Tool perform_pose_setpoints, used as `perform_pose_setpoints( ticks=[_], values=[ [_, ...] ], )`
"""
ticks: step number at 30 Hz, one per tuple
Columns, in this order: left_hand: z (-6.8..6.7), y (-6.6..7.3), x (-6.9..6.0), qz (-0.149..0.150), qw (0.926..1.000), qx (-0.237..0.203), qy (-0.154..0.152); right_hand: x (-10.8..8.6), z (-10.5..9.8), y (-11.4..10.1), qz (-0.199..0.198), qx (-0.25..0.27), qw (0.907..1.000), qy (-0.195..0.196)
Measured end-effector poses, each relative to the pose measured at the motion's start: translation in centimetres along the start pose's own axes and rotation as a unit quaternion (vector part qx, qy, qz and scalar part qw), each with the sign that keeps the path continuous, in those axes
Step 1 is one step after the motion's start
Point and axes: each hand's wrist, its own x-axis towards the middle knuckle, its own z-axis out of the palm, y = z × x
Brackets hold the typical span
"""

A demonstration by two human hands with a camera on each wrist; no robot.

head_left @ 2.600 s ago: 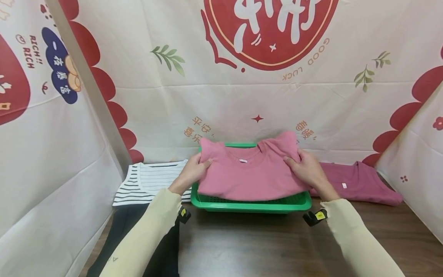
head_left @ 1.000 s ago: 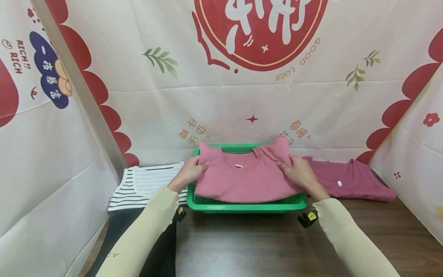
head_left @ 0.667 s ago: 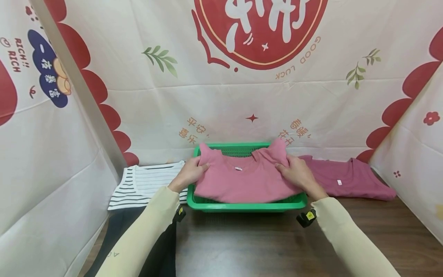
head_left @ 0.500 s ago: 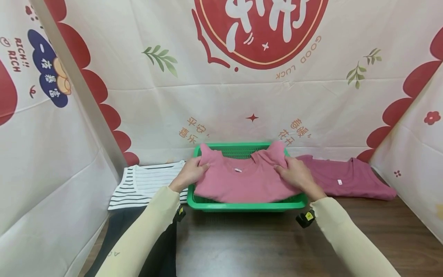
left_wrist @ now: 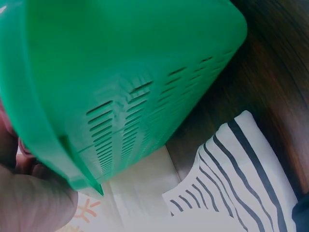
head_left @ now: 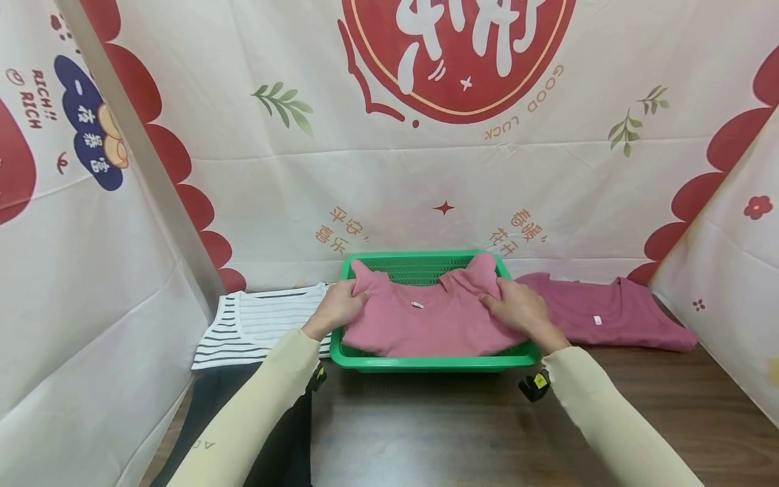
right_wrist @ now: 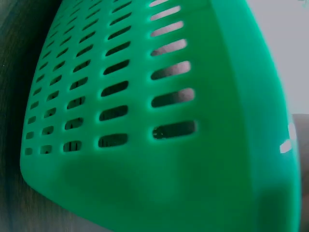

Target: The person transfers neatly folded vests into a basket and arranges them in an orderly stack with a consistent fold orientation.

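So the soft pink short-sleeved top (head_left: 426,328) sits in the centre of the head view, over and partly down inside a rectangular green plastic basket (head_left: 426,366); can't really tell if its underside is on the basket floor. The left hand (head_left: 341,306) pinches the shoulder on the left side of the top, thumb on the front of the cloth; the right hand (head_left: 517,308) does pretty much the same on the other side, so both sets of fingers are narrow and full of pink fabric; the fingers behind the cloth are hidden.

Left of centre there's a white top with dark stripes (head_left: 268,321), right beside the basket; a dark fabric garment (head_left: 213,399) runs down the lower left, partly behind a pale yellow sleeve (head_left: 255,406). Over at centre right lies a folded plum-coloured top (head_left: 615,311) with a little white label (head_left: 598,320); it's all on a brown wood-grain table (head_left: 420,426); the left wrist view is mostly slotted basket wall, with a bit of hand at lower left.
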Motion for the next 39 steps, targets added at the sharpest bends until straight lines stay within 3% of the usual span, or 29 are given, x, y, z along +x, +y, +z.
perform_pose_setpoints(
  ticks=[13,21,31,39],
  values=[
    [0.22,0.35,-0.06,-0.011,0.9995,0.026,-0.018,0.09,0.11,-0.23,0.006,-0.025,0.9993,-0.025],
    [0.53,0.45,-0.01,-0.006,0.9993,0.019,-0.031,-0.02,0.19,-0.42,-0.007,-0.033,0.9990,-0.030],
    [0.70,0.67,-0.02,0.000,0.9990,0.038,-0.024,0.10,0.33,-0.49,-0.011,-0.033,0.9990,-0.026],
    [0.71,0.81,0.13,-0.015,0.9983,0.049,-0.029,0.33,0.63,-0.42,-0.007,-0.061,0.9977,-0.030]
  ],
)
